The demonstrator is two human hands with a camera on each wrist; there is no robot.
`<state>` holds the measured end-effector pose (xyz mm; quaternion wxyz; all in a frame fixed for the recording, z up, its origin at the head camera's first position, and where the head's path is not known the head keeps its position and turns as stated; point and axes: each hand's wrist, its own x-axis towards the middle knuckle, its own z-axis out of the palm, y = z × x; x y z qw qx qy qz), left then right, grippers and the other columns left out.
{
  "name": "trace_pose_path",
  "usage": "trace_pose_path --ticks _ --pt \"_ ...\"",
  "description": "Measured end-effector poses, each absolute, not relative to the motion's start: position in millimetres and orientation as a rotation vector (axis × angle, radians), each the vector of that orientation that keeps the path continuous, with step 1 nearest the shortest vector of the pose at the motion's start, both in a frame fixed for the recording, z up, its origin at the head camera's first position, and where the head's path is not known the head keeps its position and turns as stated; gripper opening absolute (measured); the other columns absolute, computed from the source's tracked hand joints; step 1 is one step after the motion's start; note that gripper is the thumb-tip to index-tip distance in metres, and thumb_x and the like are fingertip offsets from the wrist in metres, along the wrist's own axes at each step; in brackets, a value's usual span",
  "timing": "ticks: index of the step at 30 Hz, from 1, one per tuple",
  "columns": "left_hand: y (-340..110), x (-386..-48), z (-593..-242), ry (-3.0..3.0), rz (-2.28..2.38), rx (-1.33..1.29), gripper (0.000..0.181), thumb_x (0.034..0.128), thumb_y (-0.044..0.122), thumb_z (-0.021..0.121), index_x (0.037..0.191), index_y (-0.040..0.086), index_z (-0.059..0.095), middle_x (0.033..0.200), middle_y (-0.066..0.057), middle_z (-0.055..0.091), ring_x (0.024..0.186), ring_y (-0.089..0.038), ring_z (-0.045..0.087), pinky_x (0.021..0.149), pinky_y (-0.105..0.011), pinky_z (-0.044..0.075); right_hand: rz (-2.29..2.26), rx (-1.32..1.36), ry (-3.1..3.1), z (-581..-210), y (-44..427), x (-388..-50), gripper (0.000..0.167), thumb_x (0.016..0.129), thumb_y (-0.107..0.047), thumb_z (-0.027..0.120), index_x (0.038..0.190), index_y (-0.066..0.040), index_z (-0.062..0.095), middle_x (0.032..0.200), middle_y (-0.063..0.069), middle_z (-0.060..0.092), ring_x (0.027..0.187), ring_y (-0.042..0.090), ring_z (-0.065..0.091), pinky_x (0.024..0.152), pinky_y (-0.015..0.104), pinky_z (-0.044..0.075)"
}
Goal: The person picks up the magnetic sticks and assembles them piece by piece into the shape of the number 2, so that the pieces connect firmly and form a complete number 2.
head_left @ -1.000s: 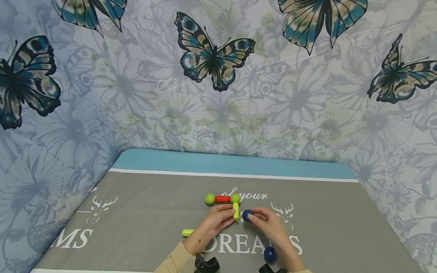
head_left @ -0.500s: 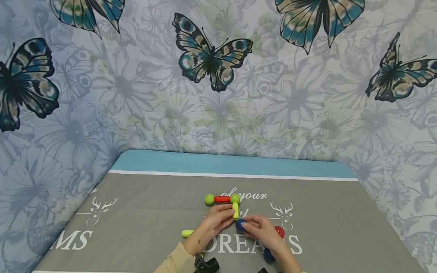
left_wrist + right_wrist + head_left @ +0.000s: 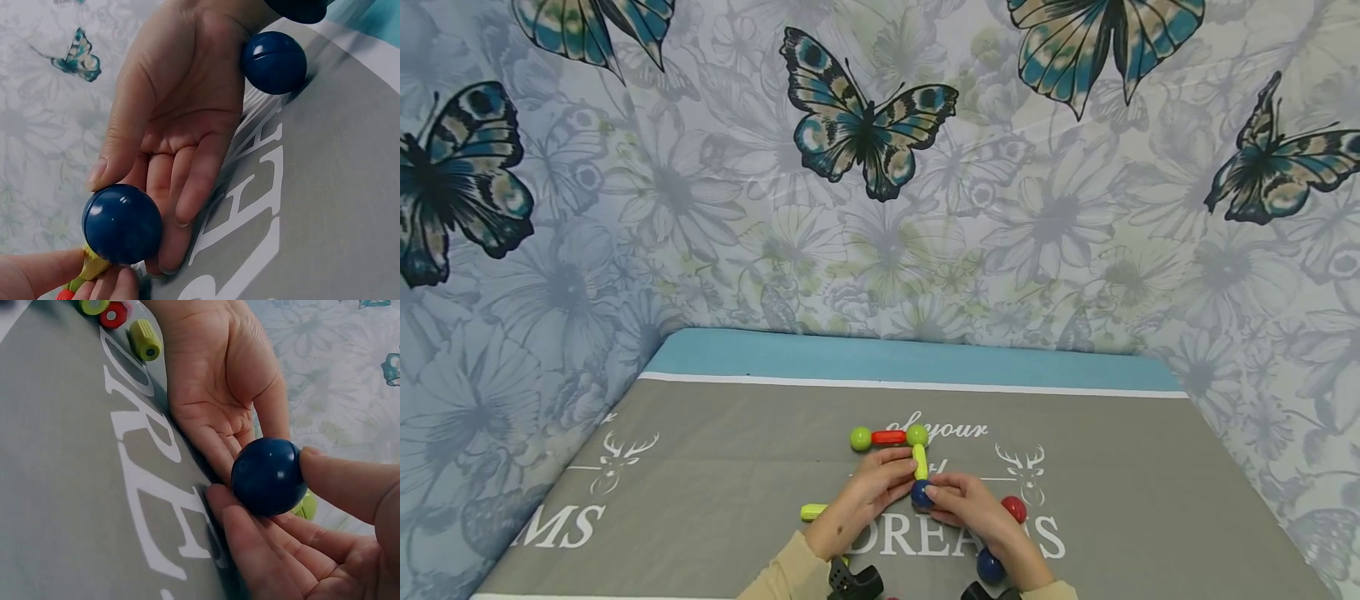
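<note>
My left hand (image 3: 867, 490) pinches a yellow-green rod (image 3: 921, 461) of a ball-and-rod building set. The rod's far end meets a green ball (image 3: 917, 434), which a red rod (image 3: 889, 437) joins to another green ball (image 3: 861, 438). At the near end of the yellow-green rod sits a blue ball (image 3: 920, 495), pinched by my right hand (image 3: 976, 505). In the right wrist view, thumb and fingers of the right hand hold this blue ball (image 3: 269, 477) from both sides. The contact between ball and rod is partly hidden by fingers.
A second blue ball (image 3: 990, 567) lies by the right wrist, and a red ball (image 3: 1014, 509) just right of that hand. Left of the left wrist is another yellow-green rod (image 3: 812, 512). More red and yellow-green rods (image 3: 145, 340) lie near the left arm on the grey cloth (image 3: 700, 483).
My right hand has brought the blue ball left and nearer, from beside the yellow-green rod to its near end. The red ball has come into view. The left hand stays in place.
</note>
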<state>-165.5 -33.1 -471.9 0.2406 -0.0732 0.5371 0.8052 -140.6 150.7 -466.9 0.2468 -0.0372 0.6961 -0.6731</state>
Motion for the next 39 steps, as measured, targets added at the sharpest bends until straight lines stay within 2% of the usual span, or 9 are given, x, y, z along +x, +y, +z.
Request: trace_pose_path --ticks 6,12,21,24,32,39 --pt "-32.7 -165.2 -472.4 1.494 2.186 -0.177 0.047 0.0918 0.007 0.06 0.131 -0.012 0.043 0.119 -0.018 0.056 0.11 -0.027 0.055 0.093 -0.039 0.044 -1.861 -0.084 1.847 -469.0 150.6 -141.7 0.056 0.095 -0.023 0.057 0.126 0.021 0.041 0.111 0.019 0.06 0.099 0.028 0.062 0.082 0.036 0.05" --pt "-32.8 -164.7 -473.0 1.504 2.192 -0.17 0.046 0.0916 0.006 0.06 0.13 -0.012 0.044 0.117 -0.018 0.057 0.108 -0.026 0.056 0.091 -0.038 0.045 -1.859 -0.018 1.818 -468.7 148.7 -144.9 0.057 0.098 -0.032 0.051 0.126 0.017 0.044 0.097 0.012 0.065 0.091 0.024 0.065 0.079 0.032 0.051" --pt "-35.9 -165.8 -473.5 1.584 2.147 -0.085 0.039 0.0921 0.003 0.057 0.126 -0.013 0.049 0.113 -0.02 0.061 0.102 -0.024 0.06 0.088 -0.037 0.047 -1.895 -0.014 1.771 -472.1 146.3 -150.7 0.046 0.098 -0.025 0.052 0.12 0.015 0.05 0.092 0.017 0.068 0.083 0.022 0.067 0.073 0.029 0.053" --pt "-45.2 -166.9 -470.5 1.606 2.139 -0.028 0.04 0.0921 0.003 0.058 0.127 -0.013 0.048 0.113 -0.019 0.062 0.101 -0.023 0.061 0.088 -0.036 0.047 -1.905 -0.014 1.758 -472.1 146.7 -150.9 0.045 0.098 -0.025 0.052 0.119 0.015 0.05 0.092 0.018 0.068 0.084 0.022 0.067 0.073 0.029 0.053" --pt "-84.6 -163.0 -449.3 1.816 2.089 0.17 0.045 0.0926 0.01 0.059 0.129 -0.013 0.045 0.121 -0.024 0.056 0.11 -0.031 0.056 0.093 -0.04 0.043 -1.895 -0.013 1.767 -471.6 147.3 -150.4 0.046 0.098 -0.027 0.052 0.118 0.014 0.051 0.093 0.02 0.067 0.084 0.023 0.067 0.073 0.029 0.053" --pt "-133.3 -154.7 -442.2 2.144 1.933 0.323 0.043 0.0911 0.01 0.061 0.127 -0.012 0.049 0.122 -0.026 0.054 0.111 -0.034 0.053 0.086 -0.025 0.046 -1.905 -0.017 1.756 -471.9 147.7 -150.1 0.045 0.099 -0.025 0.05 0.119 0.015 0.049 0.094 0.02 0.067 0.085 0.024 0.067 0.073 0.03 0.053"
